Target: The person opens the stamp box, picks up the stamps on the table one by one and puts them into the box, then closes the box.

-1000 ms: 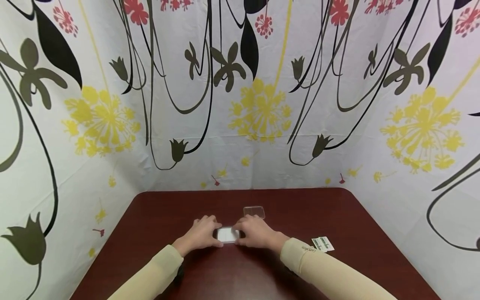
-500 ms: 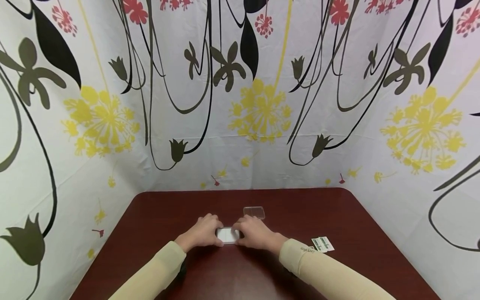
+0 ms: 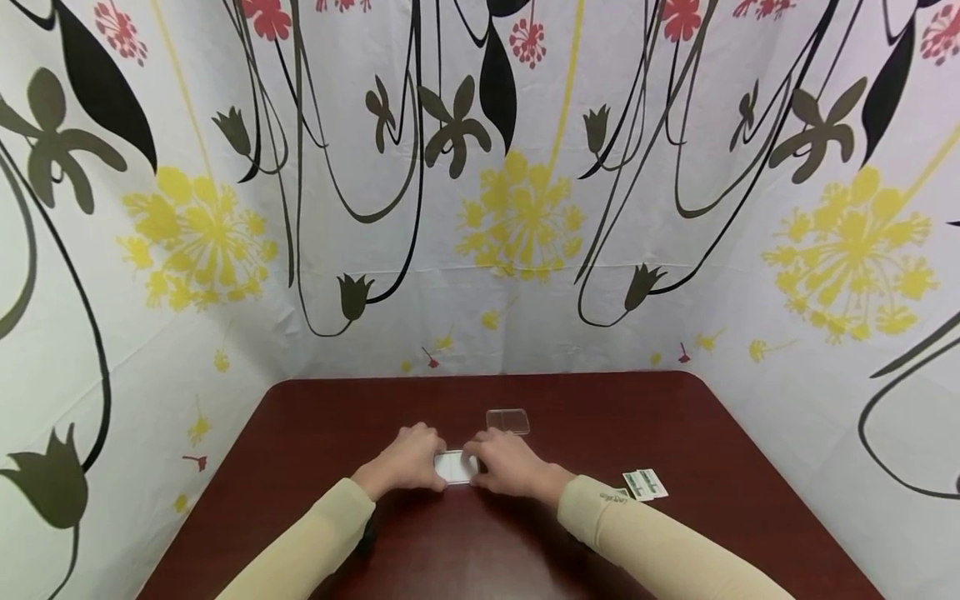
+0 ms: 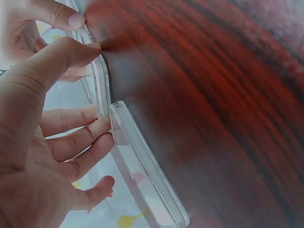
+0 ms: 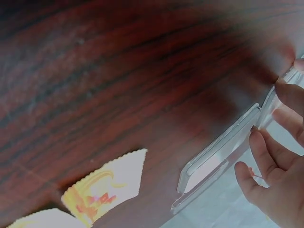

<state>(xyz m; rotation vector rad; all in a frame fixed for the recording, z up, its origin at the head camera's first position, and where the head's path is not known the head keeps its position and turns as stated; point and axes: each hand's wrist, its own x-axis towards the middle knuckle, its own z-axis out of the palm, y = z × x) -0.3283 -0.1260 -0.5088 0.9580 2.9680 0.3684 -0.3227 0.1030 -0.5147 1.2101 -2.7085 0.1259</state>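
A flat clear plastic case [image 3: 454, 467], pale white across its top in the head view, lies between both hands near the middle of the table. My left hand [image 3: 408, 459] grips its left end, thumb on the near edge and fingers on the far edge. At the right end, my right hand [image 3: 510, 463] pinches it in the same manner. In the left wrist view the case [image 4: 100, 88] appears edge-on between thumb and fingers. Just beyond the hands lies a second clear plastic piece [image 3: 507, 421], a shallow tray or lid; it looks close to the fingertips in both wrist views.
Small white-and-green packets [image 3: 645, 485] lie to the right, partly behind the right sleeve [image 3: 652, 525]. The right wrist view shows zigzag edges on a packet [image 5: 107, 187] with orange print. A flower-patterned cloth [image 3: 465, 333] surrounds the dark red table [image 3: 337, 433] at the back and sides.
The head view has tipped down slightly, so the table sits a little higher in it. Both hands keep hold of the case, with hardly any movement.
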